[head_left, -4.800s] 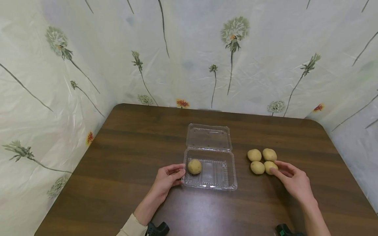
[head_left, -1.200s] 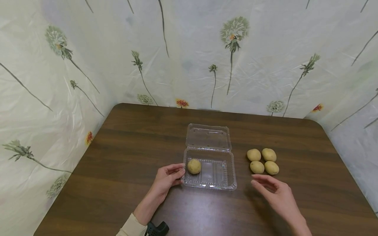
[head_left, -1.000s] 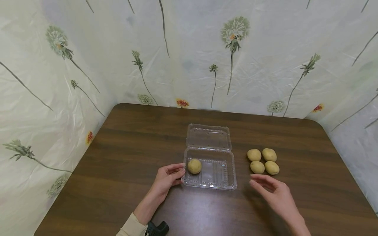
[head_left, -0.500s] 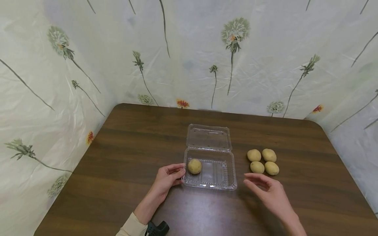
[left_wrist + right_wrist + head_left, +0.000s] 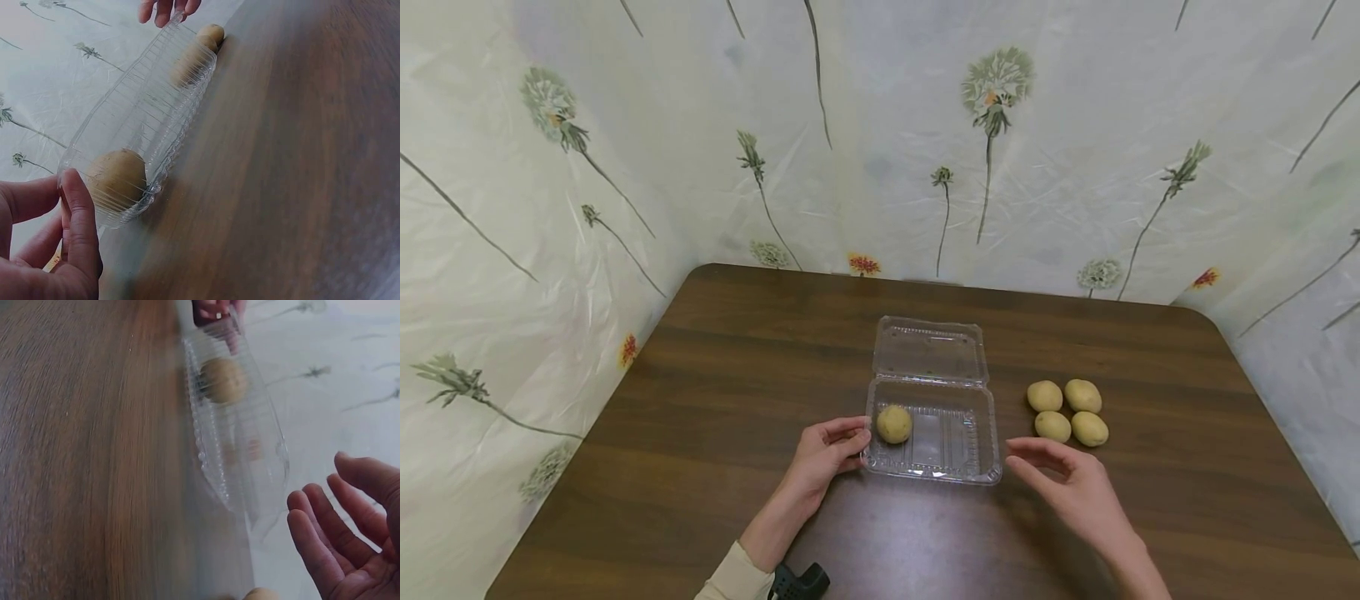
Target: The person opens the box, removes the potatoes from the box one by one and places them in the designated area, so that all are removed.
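A clear plastic clamshell container lies on the table with its lid folded back. One potato sits at the left end of its base. My left hand pinches the left rim between thumb and fingers; the left wrist view shows the thumb and fingers of this hand at the rim beside the potato. Off the right rim hovers my right hand, thumb and fingers apart. In the right wrist view that hand holds nothing, a small gap from the container.
Several potatoes lie grouped on the dark wooden table, right of the container and just beyond my right hand. A black wrist device shows by the left sleeve. A flower-printed sheet hangs behind the table.
From touching a potato in the right-hand group, my right hand has come away with nothing and moved left towards the container's right rim. The left hand, container and potatoes stay in place.
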Action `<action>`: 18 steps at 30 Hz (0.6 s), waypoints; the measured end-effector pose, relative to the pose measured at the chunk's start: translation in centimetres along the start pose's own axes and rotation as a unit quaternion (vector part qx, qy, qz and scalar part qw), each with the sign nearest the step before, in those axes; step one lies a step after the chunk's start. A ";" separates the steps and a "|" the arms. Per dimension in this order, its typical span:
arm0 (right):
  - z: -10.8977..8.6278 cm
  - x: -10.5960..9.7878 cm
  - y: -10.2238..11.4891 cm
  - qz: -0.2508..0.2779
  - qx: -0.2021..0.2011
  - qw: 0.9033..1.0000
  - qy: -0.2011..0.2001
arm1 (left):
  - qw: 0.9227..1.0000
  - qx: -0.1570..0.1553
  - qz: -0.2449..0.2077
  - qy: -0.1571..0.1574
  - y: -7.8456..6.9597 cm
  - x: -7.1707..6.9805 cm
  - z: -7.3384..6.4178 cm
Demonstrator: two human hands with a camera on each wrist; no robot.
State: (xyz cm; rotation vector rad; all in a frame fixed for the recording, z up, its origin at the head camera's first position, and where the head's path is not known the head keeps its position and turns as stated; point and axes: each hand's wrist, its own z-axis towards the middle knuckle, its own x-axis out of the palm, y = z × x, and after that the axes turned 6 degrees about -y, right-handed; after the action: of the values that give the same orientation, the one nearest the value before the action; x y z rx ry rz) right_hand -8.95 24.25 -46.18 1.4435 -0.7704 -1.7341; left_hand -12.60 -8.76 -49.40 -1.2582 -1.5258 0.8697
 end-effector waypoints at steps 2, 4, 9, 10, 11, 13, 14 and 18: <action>0.1 0.1 0.1 -0.001 -0.001 1.000 0.001 | 1.000 -0.001 0.000 0.000 0.0 0.0 0.0; 0.1 0.2 0.4 -0.002 -0.002 1.000 0.002 | 1.000 -0.001 0.000 0.000 0.0 0.0 0.0; 0.2 0.5 1.0 0.002 -0.019 1.000 0.004 | 1.000 -0.002 -0.001 0.000 0.1 -0.1 0.1; 0.2 0.6 1.1 0.005 -0.025 1.000 0.004 | 1.000 -0.002 -0.001 0.000 0.2 -0.1 0.2; 0.3 0.7 1.3 0.011 -0.029 0.999 0.006 | 1.000 -0.002 -0.001 -0.001 0.2 -0.1 0.2; 0.4 0.8 1.5 0.022 -0.036 0.999 0.009 | 1.000 -0.002 -0.001 -0.001 0.3 -0.2 0.2; 0.4 0.9 1.5 0.027 -0.038 0.999 0.012 | 1.000 -0.003 -0.001 -0.001 0.3 -0.2 0.2; 0.6 1.2 1.6 0.032 -0.038 0.999 0.019 | 1.000 -0.003 0.000 0.000 0.3 -0.2 0.3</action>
State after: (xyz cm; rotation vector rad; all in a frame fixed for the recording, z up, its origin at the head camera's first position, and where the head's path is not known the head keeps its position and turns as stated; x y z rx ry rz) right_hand -9.44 22.35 -45.39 1.3822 -0.7140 -1.6648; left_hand -12.76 -8.88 -49.82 -1.2638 -1.5298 0.8662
